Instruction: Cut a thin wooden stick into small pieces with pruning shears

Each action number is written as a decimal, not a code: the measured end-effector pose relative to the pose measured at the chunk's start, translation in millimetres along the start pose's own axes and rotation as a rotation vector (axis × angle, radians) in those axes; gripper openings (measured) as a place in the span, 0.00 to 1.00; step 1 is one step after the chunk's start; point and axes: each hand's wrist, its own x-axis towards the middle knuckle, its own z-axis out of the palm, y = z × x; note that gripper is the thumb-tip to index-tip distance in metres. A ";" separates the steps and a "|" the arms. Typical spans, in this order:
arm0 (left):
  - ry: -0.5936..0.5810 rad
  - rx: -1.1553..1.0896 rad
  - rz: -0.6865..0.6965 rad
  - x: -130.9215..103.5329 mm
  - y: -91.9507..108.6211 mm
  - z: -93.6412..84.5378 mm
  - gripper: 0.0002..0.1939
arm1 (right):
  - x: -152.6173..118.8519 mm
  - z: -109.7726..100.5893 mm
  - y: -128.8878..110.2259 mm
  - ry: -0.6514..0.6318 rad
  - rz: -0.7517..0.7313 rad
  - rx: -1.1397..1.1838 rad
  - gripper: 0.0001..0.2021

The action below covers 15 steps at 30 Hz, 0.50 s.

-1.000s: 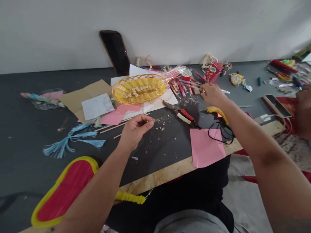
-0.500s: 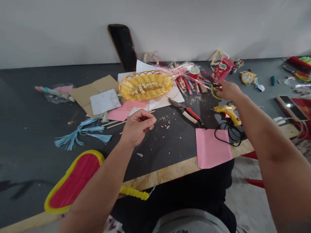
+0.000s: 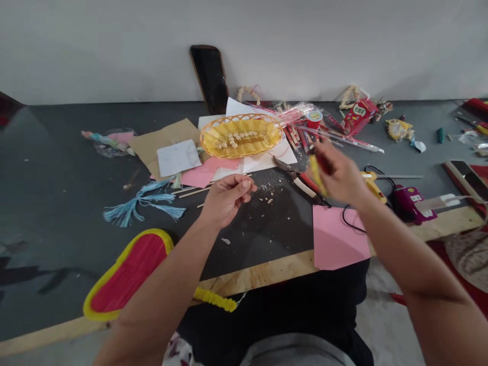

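One crimson panel with a yellow rim [image 3: 131, 272] is lying on the desk [image 3: 49, 203], in front of the basket [image 3: 244, 152] and to its left; blue tassels [image 3: 141, 203] are spreading between them. The left hand [image 3: 231, 198] is hovering in front of the basket, thumb nearly meeting the curled fingers; whether they are pinching anything, I cannot tell. One pair of shears [image 3: 302, 184] is lying to the basket's front right. Just beyond, the right hand [image 3: 337, 173] is gripping one tool [image 3: 317, 175], yellow with dark parts, blurring. Farther right of the basket, one red box [image 3: 360, 117] is bearing Chinese characters, too small to read surely.
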 end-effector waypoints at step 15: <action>-0.022 0.046 0.020 -5.6 -8.6 0.3 0.21 | -42.5 73.8 -36.1 -0.100 -0.194 0.274 0.24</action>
